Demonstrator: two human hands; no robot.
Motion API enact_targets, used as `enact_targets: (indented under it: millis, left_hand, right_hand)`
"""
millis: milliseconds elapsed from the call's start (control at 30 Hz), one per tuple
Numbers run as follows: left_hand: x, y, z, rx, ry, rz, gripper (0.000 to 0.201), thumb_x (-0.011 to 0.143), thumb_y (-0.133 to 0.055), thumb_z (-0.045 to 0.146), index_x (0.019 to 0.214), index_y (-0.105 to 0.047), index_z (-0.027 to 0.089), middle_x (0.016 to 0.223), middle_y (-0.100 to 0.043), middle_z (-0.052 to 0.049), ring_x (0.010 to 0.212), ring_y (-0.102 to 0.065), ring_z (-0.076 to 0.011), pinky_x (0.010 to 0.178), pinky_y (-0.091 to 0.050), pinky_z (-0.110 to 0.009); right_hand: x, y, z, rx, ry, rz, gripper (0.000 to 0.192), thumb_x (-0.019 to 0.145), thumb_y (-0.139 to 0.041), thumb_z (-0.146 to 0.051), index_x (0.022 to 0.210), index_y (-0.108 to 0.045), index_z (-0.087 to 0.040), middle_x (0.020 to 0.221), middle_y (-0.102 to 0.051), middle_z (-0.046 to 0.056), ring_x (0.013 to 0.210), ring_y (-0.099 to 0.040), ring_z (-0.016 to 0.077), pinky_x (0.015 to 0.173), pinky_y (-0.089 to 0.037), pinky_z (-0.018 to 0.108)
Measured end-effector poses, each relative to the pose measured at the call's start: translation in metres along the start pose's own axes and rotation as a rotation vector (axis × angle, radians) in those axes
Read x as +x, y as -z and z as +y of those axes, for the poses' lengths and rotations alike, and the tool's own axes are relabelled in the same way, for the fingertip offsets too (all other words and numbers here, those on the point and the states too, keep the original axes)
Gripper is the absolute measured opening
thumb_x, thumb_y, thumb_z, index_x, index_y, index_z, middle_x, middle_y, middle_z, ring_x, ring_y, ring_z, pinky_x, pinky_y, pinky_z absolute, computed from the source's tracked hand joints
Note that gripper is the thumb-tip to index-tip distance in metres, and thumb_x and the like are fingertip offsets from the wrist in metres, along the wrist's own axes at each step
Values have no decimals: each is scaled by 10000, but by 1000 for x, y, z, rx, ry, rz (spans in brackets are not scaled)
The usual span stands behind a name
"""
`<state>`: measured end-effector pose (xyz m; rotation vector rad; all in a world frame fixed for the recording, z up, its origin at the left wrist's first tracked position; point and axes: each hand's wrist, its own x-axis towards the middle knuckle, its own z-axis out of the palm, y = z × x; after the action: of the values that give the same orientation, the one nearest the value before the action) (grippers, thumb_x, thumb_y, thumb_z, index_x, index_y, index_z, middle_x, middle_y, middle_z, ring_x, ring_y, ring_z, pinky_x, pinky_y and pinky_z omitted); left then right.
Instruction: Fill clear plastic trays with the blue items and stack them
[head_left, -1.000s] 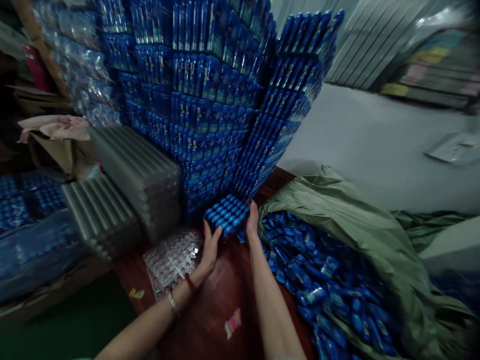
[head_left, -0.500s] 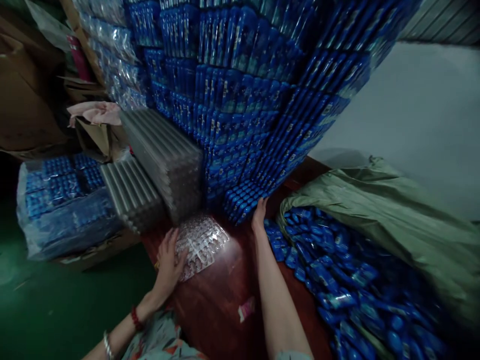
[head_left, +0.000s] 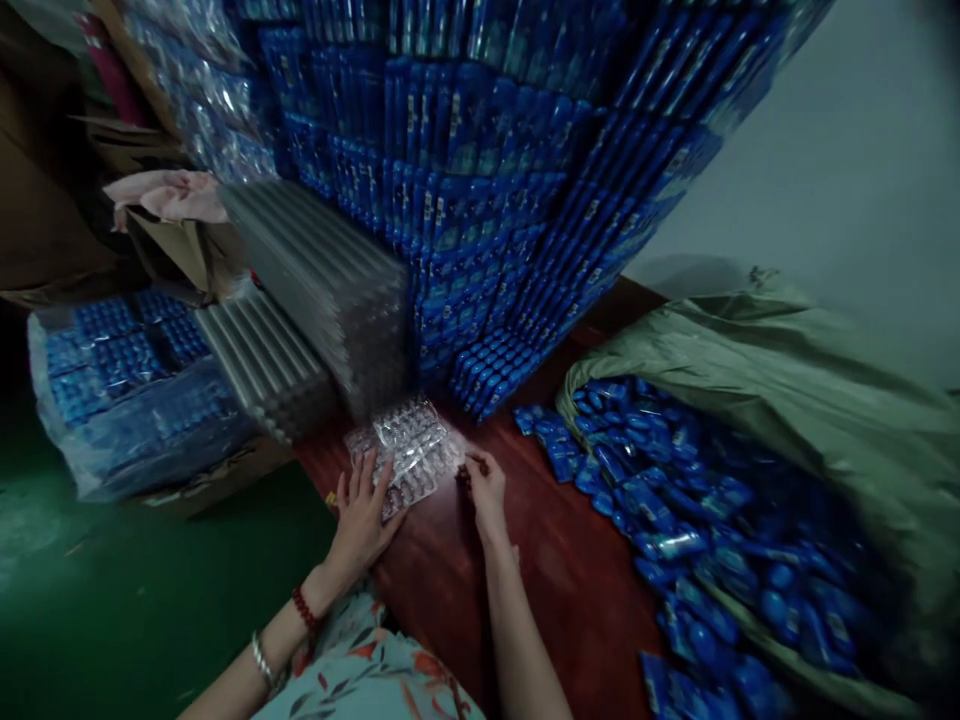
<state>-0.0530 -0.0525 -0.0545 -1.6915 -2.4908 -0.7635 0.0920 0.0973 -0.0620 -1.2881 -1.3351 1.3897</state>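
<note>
A clear plastic blister tray [head_left: 409, 450] lies on the dark red table [head_left: 555, 580]. My left hand [head_left: 364, 515] rests flat on the tray's near left part, fingers spread. My right hand [head_left: 484, 485] pinches the tray's right edge with its fingertips. Just beyond the tray a filled tray of blue packets [head_left: 495, 370] sits at the foot of a tall stack of blue packets [head_left: 487, 170].
An open green sack [head_left: 780, 400] full of loose blue packets [head_left: 675, 520] lies to the right. Stacks of empty clear trays [head_left: 315, 270] stand to the left. A plastic-wrapped bundle of blue packs [head_left: 127, 380] sits over the green floor [head_left: 112, 600].
Both hands have left the filled blue tray at the stack. The left hand went to the clear tray first, the right hand followed, and the tray now lies nearer to me.
</note>
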Motion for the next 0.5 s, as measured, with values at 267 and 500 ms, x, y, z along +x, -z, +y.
enact_targets:
  millis: [267, 500]
  left_hand:
    - [7, -7, -4, 41, -75, -4, 683, 877, -441, 489, 1447, -224, 182, 1479, -278, -182, 1371, -219, -348, 1073, -149, -583]
    - [14, -3, 1, 3, -81, 53, 793, 871, -425, 526, 1471, -45, 173, 1446, -310, -216, 1353, -236, -379, 1046, -175, -614]
  right_hand:
    - [-2, 14, -21, 158, -149, -11, 428, 712, -581, -475, 1045, -476, -227, 736, -614, -40, 453, -538, 90, 379, -377, 181]
    - [17, -18, -31, 154, -56, 31, 290, 630, -612, -299, 895, -570, -189, 554, -496, -89, 458, -456, 82, 410, -330, 173]
